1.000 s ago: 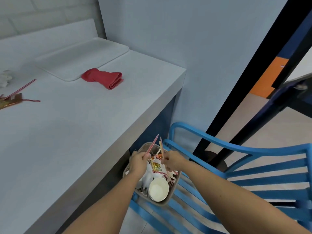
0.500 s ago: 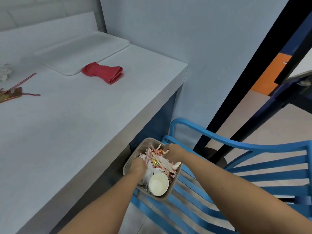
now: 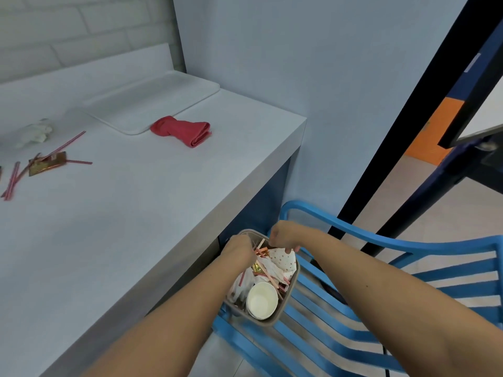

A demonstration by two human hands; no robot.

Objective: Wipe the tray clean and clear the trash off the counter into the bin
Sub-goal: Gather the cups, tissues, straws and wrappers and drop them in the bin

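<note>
A small grey bin [image 3: 291,300] stands on a blue chair beside the counter, filled with a paper cup [image 3: 261,300], napkins, wrappers and striped straws. Both hands hover over its far end. My left hand [image 3: 239,248] points down into the bin with its fingers hidden next to a straw. My right hand [image 3: 283,236] has loosely curled fingers with nothing seen in them. On the counter lie the white tray [image 3: 152,104], a red cloth [image 3: 181,130] at its front edge, a crumpled tissue [image 3: 34,131], a brown wrapper [image 3: 47,164] and loose straws [image 3: 12,180].
The blue slatted chair [image 3: 381,240] sits tight against the counter's right end [image 3: 245,191]. A black slanted post [image 3: 408,118] and a dark table stand behind it. A blue wall closes the far side.
A second ago both hands held straws above the bin. They then pushed down into it. The straws now lie inside and the hands are at the far rim.
</note>
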